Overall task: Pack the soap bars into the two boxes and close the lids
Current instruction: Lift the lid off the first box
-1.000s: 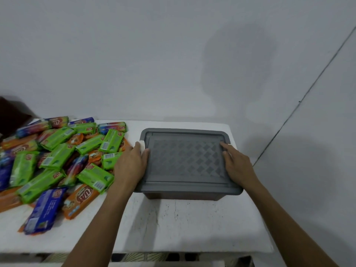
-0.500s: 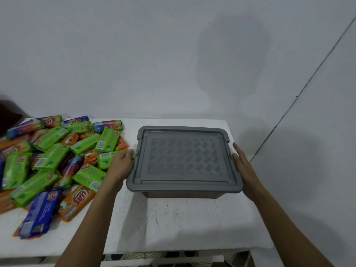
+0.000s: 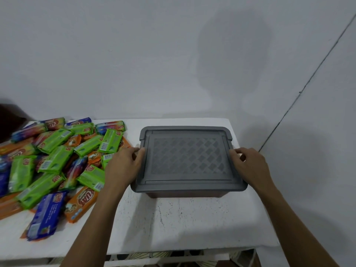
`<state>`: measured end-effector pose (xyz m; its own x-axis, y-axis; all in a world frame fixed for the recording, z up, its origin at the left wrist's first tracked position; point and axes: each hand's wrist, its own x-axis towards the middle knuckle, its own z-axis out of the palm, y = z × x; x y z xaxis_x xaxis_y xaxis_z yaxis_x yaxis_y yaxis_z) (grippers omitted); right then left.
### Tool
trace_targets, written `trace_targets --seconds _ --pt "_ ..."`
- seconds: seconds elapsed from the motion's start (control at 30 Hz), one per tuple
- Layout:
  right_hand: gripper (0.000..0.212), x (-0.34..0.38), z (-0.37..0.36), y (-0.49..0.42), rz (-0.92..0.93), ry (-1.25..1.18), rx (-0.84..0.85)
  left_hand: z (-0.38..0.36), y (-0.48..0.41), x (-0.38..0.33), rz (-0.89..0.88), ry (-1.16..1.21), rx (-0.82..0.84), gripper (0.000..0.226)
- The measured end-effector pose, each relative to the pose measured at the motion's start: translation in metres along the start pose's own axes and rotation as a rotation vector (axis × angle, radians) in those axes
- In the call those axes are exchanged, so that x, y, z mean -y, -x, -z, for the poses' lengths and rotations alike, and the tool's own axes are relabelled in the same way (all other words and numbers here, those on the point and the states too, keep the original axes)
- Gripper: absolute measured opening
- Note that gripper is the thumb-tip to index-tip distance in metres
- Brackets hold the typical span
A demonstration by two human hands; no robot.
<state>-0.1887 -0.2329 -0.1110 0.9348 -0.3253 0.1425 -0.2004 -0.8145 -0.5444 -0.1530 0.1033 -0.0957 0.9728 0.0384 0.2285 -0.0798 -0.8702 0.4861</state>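
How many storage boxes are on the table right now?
1. The closed gray box sits at the right end of the table, gripped by the left hand and right hand. Any second box is out of view.

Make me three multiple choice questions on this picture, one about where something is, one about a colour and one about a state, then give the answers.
1. Where do the soap bars lie, relative to the box?
A) inside it
B) on the table, to its left
C) stacked on top of it

2. What colour is the lid?
A) red
B) white
C) grey

3. What state is the lid in?
A) on the box, held at its side edges by the left hand and right hand
B) leaning against the wall
C) lying upside down on the soap bars

Answers:
1 B: the wrapped bars are piled on the tabletop left of the box.
2 C: its patterned top is grey.
3 A: it covers the box, with one hand at each side.
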Motion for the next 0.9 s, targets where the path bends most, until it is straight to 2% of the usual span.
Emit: trace_targets --seconds 0.13,0.27,0.37,0.43,0.57,0.73,0.83,0.9 --pt "0.044 0.011 0.001 0.004 -0.032 -0.021 0.013 0.012 0.001 -0.015 0.050 0.066 0.102 0.056" --pt "0.037 0.023 0.021 0.009 0.003 -0.167 -0.056 0.024 0.000 -0.017 0.068 0.177 0.083 0.064" --pt "0.037 0.032 0.041 0.007 0.009 -0.290 -0.096 0.035 -0.002 -0.016 0.165 0.403 0.038 0.053" --pt "0.043 0.039 0.053 0.004 -0.005 -0.437 -0.118 0.044 -0.002 -0.020 0.211 0.627 -0.002 0.046" --pt "0.036 0.054 0.076 -0.002 -0.035 -0.807 -0.072 0.065 -0.003 -0.029 0.199 0.861 -0.041 0.032" --pt "0.047 0.065 0.092 -0.008 -0.122 -1.195 0.054 0.073 -0.011 -0.026 0.297 1.236 0.105 0.059" --pt "0.049 0.066 0.096 -0.016 -0.123 -1.203 0.064 0.072 -0.019 -0.024 0.324 1.316 0.189 0.068" --pt "0.040 0.065 0.095 -0.022 -0.071 -1.084 0.062 0.070 -0.023 -0.024 0.287 1.229 0.170 0.053"
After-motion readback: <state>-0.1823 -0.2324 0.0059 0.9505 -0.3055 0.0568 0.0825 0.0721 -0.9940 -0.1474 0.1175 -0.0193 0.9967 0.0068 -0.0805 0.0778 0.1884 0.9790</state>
